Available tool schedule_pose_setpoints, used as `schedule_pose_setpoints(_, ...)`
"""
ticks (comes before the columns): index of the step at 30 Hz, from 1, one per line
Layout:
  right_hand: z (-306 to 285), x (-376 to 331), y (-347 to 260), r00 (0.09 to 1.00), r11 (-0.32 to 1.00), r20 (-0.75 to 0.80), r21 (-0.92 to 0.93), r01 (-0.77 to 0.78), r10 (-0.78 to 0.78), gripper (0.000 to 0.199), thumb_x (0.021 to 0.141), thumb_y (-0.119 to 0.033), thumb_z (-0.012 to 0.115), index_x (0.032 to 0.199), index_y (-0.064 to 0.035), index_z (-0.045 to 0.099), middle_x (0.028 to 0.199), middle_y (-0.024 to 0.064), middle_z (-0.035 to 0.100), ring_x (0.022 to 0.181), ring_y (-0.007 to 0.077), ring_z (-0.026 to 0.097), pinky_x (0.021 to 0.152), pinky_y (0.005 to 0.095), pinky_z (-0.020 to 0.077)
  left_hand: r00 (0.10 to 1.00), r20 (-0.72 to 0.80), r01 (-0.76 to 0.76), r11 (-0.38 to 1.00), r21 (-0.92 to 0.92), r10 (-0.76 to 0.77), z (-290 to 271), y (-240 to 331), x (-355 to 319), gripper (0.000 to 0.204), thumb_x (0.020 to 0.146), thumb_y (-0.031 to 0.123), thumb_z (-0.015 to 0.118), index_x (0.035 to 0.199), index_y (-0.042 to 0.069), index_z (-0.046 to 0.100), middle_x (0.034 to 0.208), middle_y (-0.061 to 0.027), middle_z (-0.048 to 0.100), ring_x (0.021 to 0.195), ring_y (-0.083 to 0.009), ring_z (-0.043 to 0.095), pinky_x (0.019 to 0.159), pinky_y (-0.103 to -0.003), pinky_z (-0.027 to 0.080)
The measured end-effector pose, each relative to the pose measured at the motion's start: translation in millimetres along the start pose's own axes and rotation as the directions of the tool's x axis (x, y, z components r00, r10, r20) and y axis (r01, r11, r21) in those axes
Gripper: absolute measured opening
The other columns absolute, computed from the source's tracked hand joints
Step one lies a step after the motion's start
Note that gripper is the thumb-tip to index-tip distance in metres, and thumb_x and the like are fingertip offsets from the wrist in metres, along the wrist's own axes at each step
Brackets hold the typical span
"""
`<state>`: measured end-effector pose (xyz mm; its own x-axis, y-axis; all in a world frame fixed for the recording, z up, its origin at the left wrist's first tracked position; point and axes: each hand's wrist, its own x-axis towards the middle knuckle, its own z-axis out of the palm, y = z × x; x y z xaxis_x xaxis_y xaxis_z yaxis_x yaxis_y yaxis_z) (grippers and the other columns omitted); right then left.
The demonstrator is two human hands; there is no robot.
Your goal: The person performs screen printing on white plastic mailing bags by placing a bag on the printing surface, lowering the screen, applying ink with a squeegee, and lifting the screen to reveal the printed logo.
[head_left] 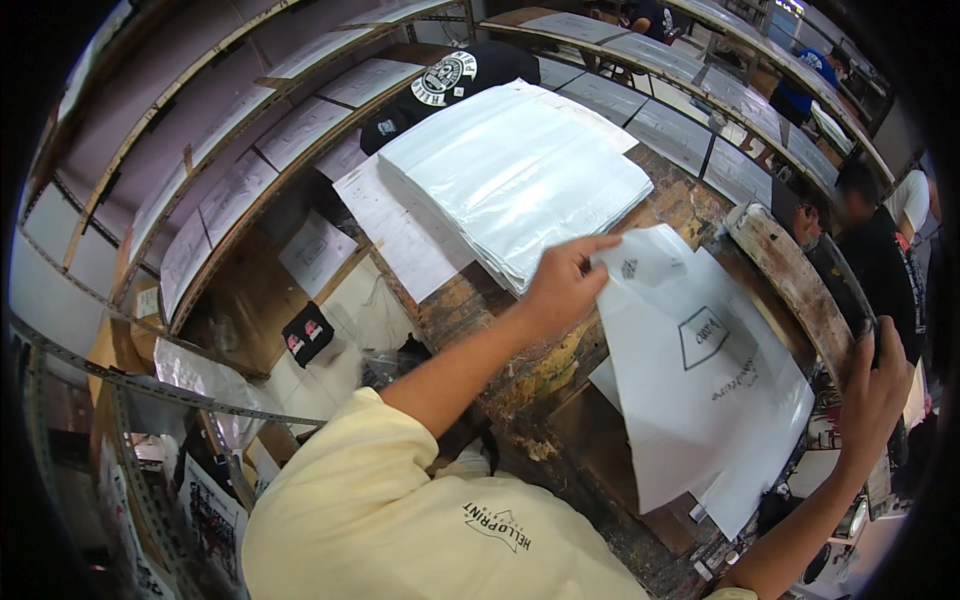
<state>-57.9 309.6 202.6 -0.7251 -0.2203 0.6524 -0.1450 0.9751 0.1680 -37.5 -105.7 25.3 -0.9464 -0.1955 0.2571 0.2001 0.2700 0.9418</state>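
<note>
My left hand [568, 284] pinches the upper left corner of a white plastic bag [650, 340] with black print on it, lifting that edge off the surface below. The bag's lower right part still lies flat, beside a tilted, worn, paint-stained wooden frame [790, 275] that looks like a printing screen. My right hand [876, 385] has its fingers curled over the dark outer edge of this frame. Beyond my left hand, a thick stack of white plastic bags [510, 170] rests on the paint-stained worktable [470, 310].
Metal racks with printed sheets [235, 195] line the left and far side. A black printed shirt [470, 72] lies behind the stack. A person in black [880, 250] stands close at the right; other people are farther back. A dark printed pouch [307, 334] is at lower left.
</note>
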Motion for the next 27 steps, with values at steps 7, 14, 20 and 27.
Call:
schedule_pose_setpoints(7,-24.1,-0.9,-10.8,1.0,1.0,0.019,0.021,-0.009,0.009,0.04,0.109,-0.03,0.057,0.124,0.0058,0.067,0.116,0.0257,0.071,0.11,0.0443,0.064,0.098,0.0477,0.046,0.969,0.062,-0.238,0.971,-0.005,0.238,-88.2,-2.5,83.4,0.046,0.092,0.0,0.065,0.137,0.004,0.074,0.123,-0.0091,0.078,0.092,-0.0095,0.069,0.083,-0.025,0.057)
schedule_pose_setpoints(14,-23.3,-1.6,-45.2,1.0,0.998,-0.005,0.065,-0.003,0.003,0.036,0.103,-0.028,0.06,0.119,0.0035,0.066,0.108,0.024,0.068,0.103,0.0446,0.06,0.095,0.0503,0.0447,0.989,-0.147,0.017,0.998,-0.061,-0.026,-225.5,-69.9,110.1,0.059,0.083,-0.004,0.065,0.142,-0.001,0.069,0.109,-0.0089,0.074,0.084,-0.0099,0.067,0.076,-0.023,0.054)
schedule_pose_setpoints(20,-24.2,-0.7,-40.9,0.998,0.997,0.045,0.069,-0.038,0.035,0.038,0.105,-0.031,0.059,0.12,0.0033,0.066,0.109,0.0218,0.069,0.104,0.0434,0.06,0.097,0.0497,0.0445,0.969,-0.157,0.202,0.977,0.073,-0.189,-294.5,-119.9,154.5,0.065,0.082,-0.002,0.065,0.147,0.0,0.065,0.107,-0.0062,0.073,0.086,-0.0128,0.066,0.078,-0.025,0.052)
schedule_pose_setpoints(27,-23.0,-4.5,-42.6,0.999,0.998,0.023,0.056,-0.043,0.041,0.034,0.105,-0.029,0.057,0.118,0.0021,0.066,0.108,0.0193,0.068,0.103,0.0419,0.059,0.097,0.0486,0.0455,0.905,-0.309,0.361,0.912,0.195,-0.292,-353.5,-171.7,186.9,0.071,0.078,0.006,0.069,0.148,0.005,0.066,0.12,-0.0189,0.069,0.105,-0.03,0.068,0.098,-0.041,0.054)
